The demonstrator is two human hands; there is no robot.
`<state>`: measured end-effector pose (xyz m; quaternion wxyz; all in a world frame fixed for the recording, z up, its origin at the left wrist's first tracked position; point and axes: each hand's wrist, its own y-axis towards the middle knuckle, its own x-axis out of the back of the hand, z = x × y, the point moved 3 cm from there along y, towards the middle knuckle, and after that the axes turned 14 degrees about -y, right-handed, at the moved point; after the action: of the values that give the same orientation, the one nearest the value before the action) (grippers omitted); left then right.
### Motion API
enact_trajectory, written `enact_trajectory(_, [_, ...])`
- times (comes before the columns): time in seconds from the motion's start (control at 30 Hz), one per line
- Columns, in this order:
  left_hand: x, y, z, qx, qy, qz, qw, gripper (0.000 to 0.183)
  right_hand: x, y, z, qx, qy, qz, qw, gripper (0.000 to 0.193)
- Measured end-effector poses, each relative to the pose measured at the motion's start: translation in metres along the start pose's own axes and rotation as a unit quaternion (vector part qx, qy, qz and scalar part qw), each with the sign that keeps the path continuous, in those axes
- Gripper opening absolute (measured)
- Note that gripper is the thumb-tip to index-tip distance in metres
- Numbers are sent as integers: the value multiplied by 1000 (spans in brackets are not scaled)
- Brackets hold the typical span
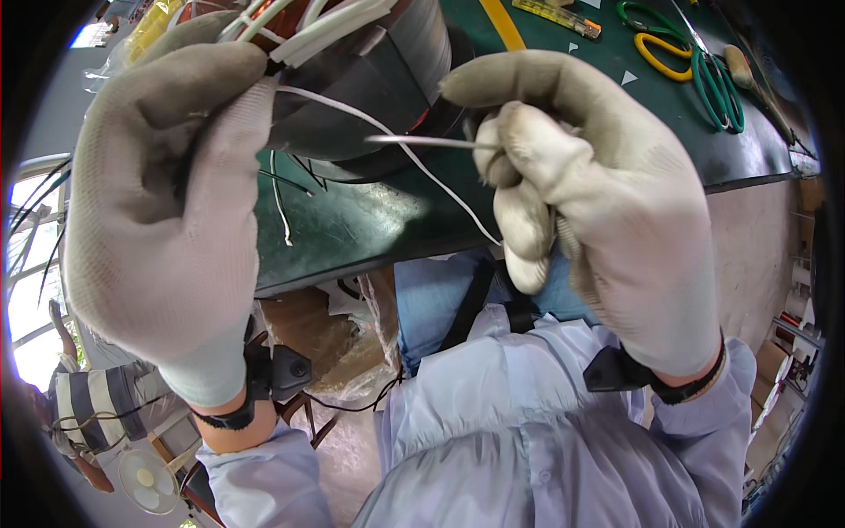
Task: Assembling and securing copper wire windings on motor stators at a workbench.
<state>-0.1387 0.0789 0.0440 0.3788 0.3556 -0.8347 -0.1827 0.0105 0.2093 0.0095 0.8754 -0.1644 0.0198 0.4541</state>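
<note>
**Lead held at the coil**

Right hand (581,202), gloved, fingers curled tight, pinching a thin white tube (422,141) that sticks out to its left toward the coil. A white wire (440,180) runs from under the right hand up and across to the left hand (167,202). Left hand, gloved, is closed around the near side of the coil (370,79), fingers wrapped over the top among the thick white leads (326,31); what exactly it grips is hidden behind the glove.

Coil sits on the green tabletop (352,220), just beyond both hands. Scissors (704,70) lie well off past the right hand.

To do it well, my read: keep the wire taut between the hands, hold the tube in line with it, steady the coil with the left.
</note>
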Motion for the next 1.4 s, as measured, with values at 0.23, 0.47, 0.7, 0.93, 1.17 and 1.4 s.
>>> enact_trajectory(0.23, [-8,-2,-2,-9,16,-22,1000,16,2,12,-22,45,-34,-44,997,32])
enact_trajectory(0.47, [-26,-3,-2,-19,-49,-113,992,15,4,5,2,169,-174,-183,953,30])
enact_trajectory(0.7, [-30,6,-14,-97,94,-51,989,14,-11,29,4,460,-327,-160,810,19])
enact_trajectory(0.93, [-28,9,-22,-81,127,-67,986,19,-28,28,-2,293,-110,-58,948,22])
enact_trajectory(1.17, [-24,8,-20,-79,115,-36,990,29,-2,33,23,387,-445,-160,791,25])
enact_trajectory(1.4, [-15,2,-19,-41,146,-32,988,23,-15,69,115,638,-591,-51,491,21])
